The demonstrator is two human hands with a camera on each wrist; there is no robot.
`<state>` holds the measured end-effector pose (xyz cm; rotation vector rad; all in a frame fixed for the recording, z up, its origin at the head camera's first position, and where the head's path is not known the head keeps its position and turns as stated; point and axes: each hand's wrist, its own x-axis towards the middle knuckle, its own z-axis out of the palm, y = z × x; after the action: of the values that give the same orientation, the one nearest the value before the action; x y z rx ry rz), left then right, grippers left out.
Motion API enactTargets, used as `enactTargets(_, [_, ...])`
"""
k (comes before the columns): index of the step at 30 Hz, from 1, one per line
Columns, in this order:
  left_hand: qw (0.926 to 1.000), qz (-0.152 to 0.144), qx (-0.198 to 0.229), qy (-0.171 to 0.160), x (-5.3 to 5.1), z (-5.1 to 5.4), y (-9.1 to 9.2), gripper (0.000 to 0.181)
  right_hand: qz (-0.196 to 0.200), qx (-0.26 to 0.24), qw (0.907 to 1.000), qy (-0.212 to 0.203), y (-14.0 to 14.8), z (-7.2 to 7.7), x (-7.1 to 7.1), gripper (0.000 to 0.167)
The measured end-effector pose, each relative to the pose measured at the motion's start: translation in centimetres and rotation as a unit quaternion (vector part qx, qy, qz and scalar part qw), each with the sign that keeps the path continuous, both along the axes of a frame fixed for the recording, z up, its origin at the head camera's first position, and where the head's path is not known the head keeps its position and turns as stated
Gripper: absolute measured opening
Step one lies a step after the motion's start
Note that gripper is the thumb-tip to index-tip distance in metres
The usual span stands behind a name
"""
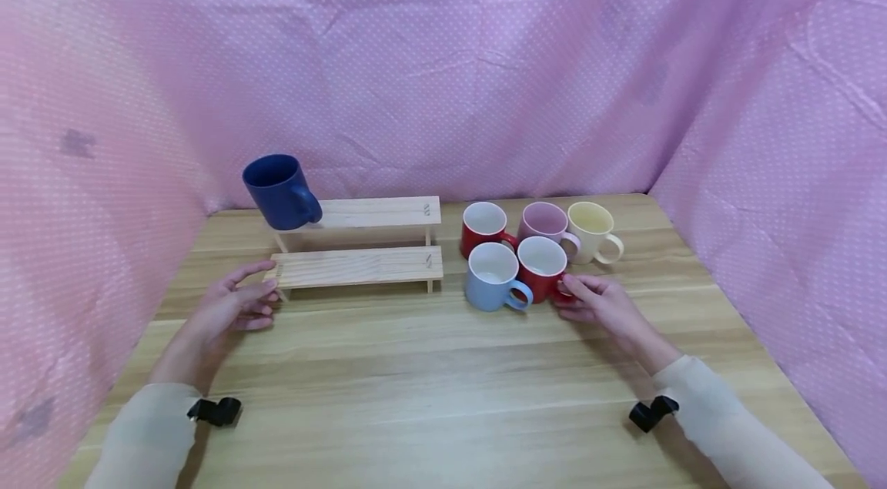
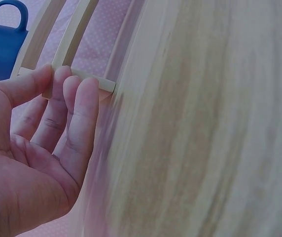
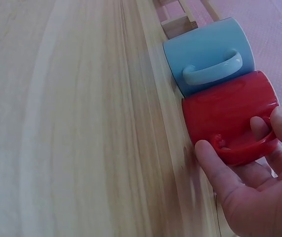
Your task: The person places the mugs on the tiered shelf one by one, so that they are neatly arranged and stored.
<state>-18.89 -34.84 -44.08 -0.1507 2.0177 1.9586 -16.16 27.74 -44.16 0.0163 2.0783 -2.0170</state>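
The front red mug [image 1: 537, 284] is standing on the surface [image 1: 416, 396], just beside the light-blue mug [image 1: 487, 293]; the right hand [image 1: 601, 307] is gripping the red handle, while the left hand [image 1: 232, 301] is pinching the lower wooden shelf [image 1: 355, 267] at its left end.

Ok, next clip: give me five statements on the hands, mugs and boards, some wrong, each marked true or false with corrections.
1. The right hand holds the front red mug at its handle. True.
2. The left hand touches the lower board at its left end. True.
3. The front red mug is upside down. False: its opening faces up.
4. The dark blue mug rests on the upper board. True.
5. Every mug is on the upper board. False: only the dark blue mug is there.
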Motion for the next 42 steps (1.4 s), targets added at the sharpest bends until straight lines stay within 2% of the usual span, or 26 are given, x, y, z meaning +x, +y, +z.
enactTargets(7, [1.0000, -0.006, 0.003, 0.001, -0.6, -0.1, 0.8, 0.056, 0.008, 0.004, 1.0000, 0.001, 0.7, 0.2, 0.6, 0.051])
enactTargets(14, [1.0000, -0.003, 0.002, -0.008, -0.1, -0.1, 0.6, 0.046, 0.020, -0.004, 0.9998, -0.007, 0.6, -0.2, 1.0, 0.050])
enactTargets(20, [0.9999, -0.005, 0.011, -0.008, 0.1, -0.2, 0.5, 0.045, 0.008, -0.009, 0.9999, -0.007, 0.4, -0.2, 1.4, 0.050])
enactTargets(25, [1.0000, 0.000, 0.007, -0.004, 0.1, -0.3, 0.5, 0.041, 0.004, -0.033, 0.9994, -0.008, 0.2, -0.1, 1.5, 0.051])
enactTargets(35, [1.0000, 0.004, -0.003, 0.000, -0.2, -0.1, 0.5, 0.044, 0.008, -0.032, 0.9995, 0.001, 0.3, 1.3, 1.3, 0.050])
enactTargets(38, [0.9999, 0.010, -0.005, -0.003, -0.1, 0.0, 0.4, 0.045, 0.012, -0.035, 0.9993, 0.009, 0.3, 1.9, 1.1, 0.041])
enactTargets(42, [0.9998, 0.012, -0.014, -0.003, 0.1, 0.2, 0.1, 0.045, 0.033, -0.078, 0.9959, 0.031, 0.2, 3.2, 1.1, 0.029])
